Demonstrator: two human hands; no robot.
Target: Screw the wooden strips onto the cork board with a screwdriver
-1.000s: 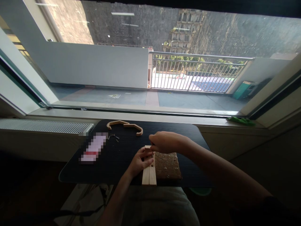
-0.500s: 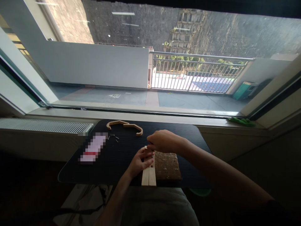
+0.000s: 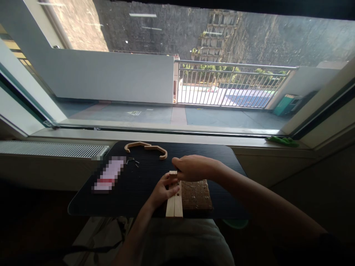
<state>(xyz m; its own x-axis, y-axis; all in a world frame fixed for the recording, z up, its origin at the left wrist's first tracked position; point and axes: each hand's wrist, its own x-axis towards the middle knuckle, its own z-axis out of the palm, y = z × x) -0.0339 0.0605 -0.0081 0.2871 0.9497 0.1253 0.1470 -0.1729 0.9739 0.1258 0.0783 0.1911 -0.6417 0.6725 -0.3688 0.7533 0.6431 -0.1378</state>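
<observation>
Two pale wooden strips lie side by side on a small black table, reaching to its near edge. My left hand rests on their left side, fingers curled over them and pressing them down. My right hand hovers over the strips' far end, closed in a pinch on something too small to make out. A brown cork-like board lies flat right beside the strips, partly under my right wrist.
Two curved wooden pieces lie at the table's far edge. Several small dark nails sit near a pink blurred package on the left. A radiator grille and window sill run behind the table. A green cloth lies on the sill.
My right hand shifted slightly left over the strips' far end. My left hand stayed on the strips. The view drifted a little.
</observation>
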